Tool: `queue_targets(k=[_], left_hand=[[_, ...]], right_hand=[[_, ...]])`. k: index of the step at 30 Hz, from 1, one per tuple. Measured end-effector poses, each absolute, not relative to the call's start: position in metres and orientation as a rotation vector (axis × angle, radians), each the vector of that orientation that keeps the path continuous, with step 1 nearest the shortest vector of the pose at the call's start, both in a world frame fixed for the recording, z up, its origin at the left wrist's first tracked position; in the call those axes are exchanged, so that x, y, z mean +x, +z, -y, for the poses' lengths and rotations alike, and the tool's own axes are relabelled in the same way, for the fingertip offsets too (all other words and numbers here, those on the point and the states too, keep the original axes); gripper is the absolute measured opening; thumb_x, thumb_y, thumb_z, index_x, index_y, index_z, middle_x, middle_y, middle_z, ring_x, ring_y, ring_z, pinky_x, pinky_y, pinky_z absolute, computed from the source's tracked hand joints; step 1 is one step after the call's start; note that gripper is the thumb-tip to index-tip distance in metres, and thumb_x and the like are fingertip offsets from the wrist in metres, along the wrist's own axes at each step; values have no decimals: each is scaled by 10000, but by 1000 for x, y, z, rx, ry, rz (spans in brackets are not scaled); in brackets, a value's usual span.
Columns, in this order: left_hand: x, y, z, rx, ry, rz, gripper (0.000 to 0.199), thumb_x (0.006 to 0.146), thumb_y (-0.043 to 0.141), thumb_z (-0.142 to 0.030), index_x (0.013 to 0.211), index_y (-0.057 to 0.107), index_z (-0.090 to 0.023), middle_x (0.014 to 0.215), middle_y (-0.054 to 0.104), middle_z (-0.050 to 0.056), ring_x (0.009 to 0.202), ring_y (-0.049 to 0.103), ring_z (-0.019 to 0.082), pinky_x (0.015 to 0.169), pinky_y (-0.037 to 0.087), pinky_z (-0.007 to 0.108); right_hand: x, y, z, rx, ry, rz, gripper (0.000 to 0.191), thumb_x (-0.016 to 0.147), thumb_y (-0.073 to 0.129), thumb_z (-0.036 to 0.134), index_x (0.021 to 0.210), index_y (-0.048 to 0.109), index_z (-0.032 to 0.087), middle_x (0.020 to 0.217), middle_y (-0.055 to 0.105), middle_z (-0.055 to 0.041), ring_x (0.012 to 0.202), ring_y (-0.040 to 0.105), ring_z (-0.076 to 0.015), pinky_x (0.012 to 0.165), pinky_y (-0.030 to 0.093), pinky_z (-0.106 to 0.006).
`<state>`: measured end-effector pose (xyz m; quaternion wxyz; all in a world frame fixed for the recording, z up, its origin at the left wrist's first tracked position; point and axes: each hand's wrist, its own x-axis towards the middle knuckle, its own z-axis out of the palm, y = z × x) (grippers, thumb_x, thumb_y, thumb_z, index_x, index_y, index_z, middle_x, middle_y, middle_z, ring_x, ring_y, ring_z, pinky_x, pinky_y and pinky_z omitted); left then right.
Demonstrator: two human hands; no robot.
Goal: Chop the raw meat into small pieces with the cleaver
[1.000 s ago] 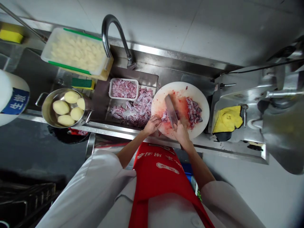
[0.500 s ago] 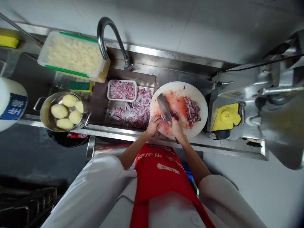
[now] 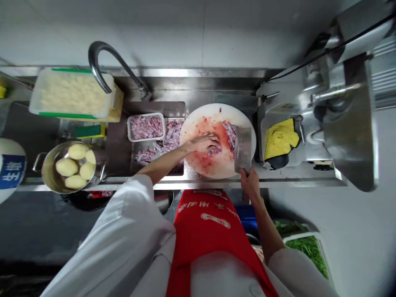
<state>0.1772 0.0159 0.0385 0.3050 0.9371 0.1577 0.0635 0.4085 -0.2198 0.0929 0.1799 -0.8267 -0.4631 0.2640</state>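
R hand w/ cleaver; L hand on meat.

See yellow potatoes in a shiny pot, a sponge near it, a bendy tap, a yellow cloth, and green leaves in a white basket

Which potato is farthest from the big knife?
The leftmost potato in the metal pot. The other four potatoes lie further right, nearer the knife.

Pale, dim wall; dark floor.
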Motion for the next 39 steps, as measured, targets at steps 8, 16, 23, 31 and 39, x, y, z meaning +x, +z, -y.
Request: queue_targets(k=[8,16,23,31,39], left_hand=[[159,26,-51,2536,-37,-395,306,949,501,-265,1080,774,-222,1032,741,78,1042,621,226,1041,397,365],[135,15,1,2663,27,-535,645,910,629,-588,1393,596,-162,1287,605,163,1248,535,311,1150,370,436],[179,-9,98,2389,545,-1560,661,933,564,-631,1338,615,-110,1178,615,200,1102,577,338,960,498,481],[158,3,84,2145,1010,-1389,286,1040,459,-358,1051,683,-180,1063,635,113,1067,587,224,964,515,403],[151,-6,77,2288,811,-1034,246,1019,479,-325,1002,683,-189,1041,664,99,1041,593,227,974,506,418]], right_hand=[[403,84,235,-2323,904,1244,275,927,456,453,963,577,209,801,665,-94,766,616,-260,666,394,-313],[401,91,222,-2460,996,1435,237,1002,446,338,1075,586,161,885,696,-123,838,644,-246,688,371,-286],[395,94,205,-2499,1061,1683,274,1038,399,272,1188,567,116,922,724,-147,833,675,-245,684,358,-290],[346,117,175,-2526,1008,1747,385,1072,297,313,1289,527,93,995,729,-189,932,706,-277,767,430,-313],[310,114,158,-2480,994,1801,364,1073,312,334,1222,557,110,1027,727,-173,938,704,-260,765,453,-307]])
